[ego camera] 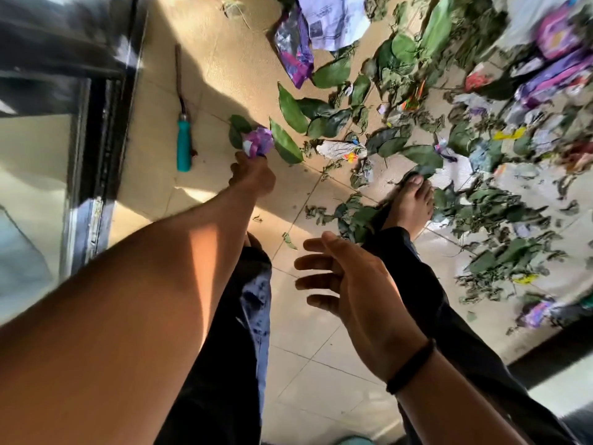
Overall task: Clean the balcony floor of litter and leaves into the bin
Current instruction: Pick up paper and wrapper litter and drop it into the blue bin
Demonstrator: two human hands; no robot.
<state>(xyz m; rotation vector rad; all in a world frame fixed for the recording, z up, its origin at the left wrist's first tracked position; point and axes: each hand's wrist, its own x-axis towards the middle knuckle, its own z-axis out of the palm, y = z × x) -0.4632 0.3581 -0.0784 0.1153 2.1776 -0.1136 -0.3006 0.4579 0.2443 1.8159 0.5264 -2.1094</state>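
My left hand [253,176] reaches down to the tiled floor and pinches a crumpled purple wrapper [258,142] that lies among green leaves [290,110]. My right hand [343,277] hovers above my legs with its fingers spread and holds nothing; a black band sits on its wrist. Leaves, torn paper [337,22] and coloured wrappers [296,56] are strewn over the floor from the centre to the right. No bin is in view.
A tool with a teal handle [184,146] lies on the tiles to the left of the wrapper. A dark door frame [102,130] runs along the left. My bare right foot [409,203] stands among the leaves. A dark edge [545,345] borders the floor at lower right.
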